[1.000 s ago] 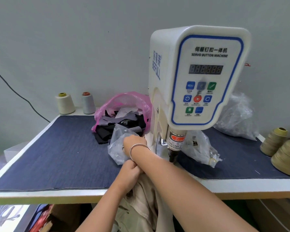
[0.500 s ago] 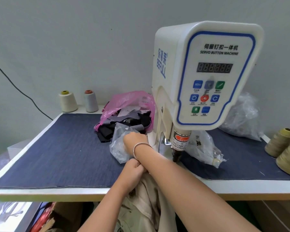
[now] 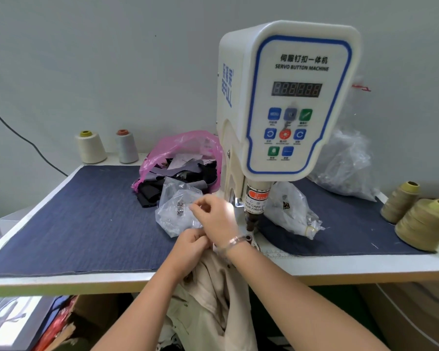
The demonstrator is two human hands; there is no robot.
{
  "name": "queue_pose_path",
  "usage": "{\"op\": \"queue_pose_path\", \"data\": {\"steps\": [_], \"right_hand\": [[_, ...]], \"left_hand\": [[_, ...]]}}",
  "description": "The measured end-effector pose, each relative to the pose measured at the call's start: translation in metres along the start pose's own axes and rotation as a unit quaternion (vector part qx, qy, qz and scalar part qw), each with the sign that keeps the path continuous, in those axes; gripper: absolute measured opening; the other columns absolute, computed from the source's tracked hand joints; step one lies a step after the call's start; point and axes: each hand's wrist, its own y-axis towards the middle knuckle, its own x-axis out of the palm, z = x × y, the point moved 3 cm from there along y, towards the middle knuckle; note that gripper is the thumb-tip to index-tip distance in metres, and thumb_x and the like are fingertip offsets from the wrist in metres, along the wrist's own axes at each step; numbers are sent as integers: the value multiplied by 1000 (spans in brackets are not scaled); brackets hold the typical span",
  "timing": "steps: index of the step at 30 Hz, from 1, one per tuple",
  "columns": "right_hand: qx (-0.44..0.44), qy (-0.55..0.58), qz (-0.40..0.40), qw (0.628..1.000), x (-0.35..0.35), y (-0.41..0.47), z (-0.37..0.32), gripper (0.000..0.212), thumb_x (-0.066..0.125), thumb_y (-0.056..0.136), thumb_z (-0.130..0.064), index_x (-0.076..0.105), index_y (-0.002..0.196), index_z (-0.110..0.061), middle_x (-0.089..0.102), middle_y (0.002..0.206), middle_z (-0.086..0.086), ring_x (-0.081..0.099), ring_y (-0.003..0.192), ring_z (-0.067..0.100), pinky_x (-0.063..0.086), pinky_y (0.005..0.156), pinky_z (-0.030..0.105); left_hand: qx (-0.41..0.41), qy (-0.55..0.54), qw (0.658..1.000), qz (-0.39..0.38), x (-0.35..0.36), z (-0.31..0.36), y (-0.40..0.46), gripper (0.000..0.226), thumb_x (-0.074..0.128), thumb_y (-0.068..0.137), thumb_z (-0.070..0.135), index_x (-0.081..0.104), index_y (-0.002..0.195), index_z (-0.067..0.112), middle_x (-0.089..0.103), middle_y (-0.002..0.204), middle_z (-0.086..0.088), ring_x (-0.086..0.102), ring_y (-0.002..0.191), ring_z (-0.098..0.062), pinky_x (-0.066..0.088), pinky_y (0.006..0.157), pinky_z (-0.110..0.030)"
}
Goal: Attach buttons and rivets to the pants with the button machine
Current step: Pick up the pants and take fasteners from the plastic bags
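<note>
Right hand (image 3: 214, 211) pinches into bag (image 3: 178, 211), 10 o'clock of punch, fetching a button | left hand (image 3: 192, 245) grips pants (image 3: 213, 295), holding them ready.

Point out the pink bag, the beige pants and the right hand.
pink bag (image 3: 185, 145), head view, upper plastic wall.
beige pants (image 3: 213, 295), head view, fabric below the table edge.
right hand (image 3: 217, 215), head view, back of hand.

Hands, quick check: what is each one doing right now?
Left hand: fingers curled, gripping the beige pants at the table edge.
Right hand: fingertips pinched together beside the clear bag; what they pinch cannot be told.
</note>
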Motion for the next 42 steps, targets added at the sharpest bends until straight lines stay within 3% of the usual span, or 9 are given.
{"op": "queue_pose_path", "data": {"steps": [3,5,10,17,29,34,37,39,42], "right_hand": [[-21,56,-7,998,-24,-55,3,9,67,83,-22,67,75,-26,62,65,-11,55,63,0,44,63,14],[-20,66,-20,997,-41,-84,9,12,69,83,-22,67,74,-31,62,64,-10,54,61,0,42,61,13],[21,80,29,996,-88,-95,33,13,70,83,-12,70,76,-22,67,67,-16,58,62,-3,43,61,10],[-15,-44,3,999,-102,-66,42,7,66,86,-9,70,83,-14,64,71,-14,59,69,-5,46,67,9],[-55,-208,-64,974,-99,-53,37,15,62,91,-23,71,97,-12,54,75,-10,46,65,-3,31,62,7],[-51,-162,-51,984,-101,-57,40,17,65,89,-17,73,103,-10,65,81,-3,52,68,-3,39,68,6],[-68,-104,35,992,-104,-67,39,14,67,86,-7,73,98,-10,70,84,-5,59,72,-4,43,71,4],[-76,-45,74,993,-103,-79,38,21,67,86,-8,68,97,-26,64,81,-16,60,74,-3,44,68,6],[-42,-3,21,999,-93,-102,38,33,69,83,-26,53,107,-42,63,91,-17,59,83,2,46,68,12]], "left_hand": [[27,1,1000,-14,0,4,-1,27,46,72,15,61,68,-7,57,63,-3,50,65,-13,40,64,-27],[28,5,999,-20,0,5,-1,19,45,68,14,53,56,2,48,55,1,43,58,-8,35,58,-22],[10,23,1000,-14,1,6,-3,14,41,63,16,47,52,9,40,51,6,34,52,-6,30,53,-16],[7,25,1000,-11,1,6,-3,14,42,62,17,47,49,14,38,56,-7,33,56,-12,28,53,-19],[0,19,1000,-15,1,4,-1,17,42,63,16,49,48,16,40,51,1,33,51,-7,30,52,-14],[-5,19,1000,-16,0,6,-2,15,43,64,17,50,50,14,39,56,-7,32,54,-12,29,55,-19],[-12,0,1000,-28,0,11,-4,13,44,63,17,52,54,12,40,60,-9,35,58,-14,29,57,-24],[-11,-28,999,-41,1,18,-6,10,44,63,16,52,60,11,41,62,-7,34,58,-13,29,58,-25],[22,-65,995,-77,5,41,-6,7,45,63,14,49,69,13,41,63,2,34,59,-10,28,58,-22]]}}
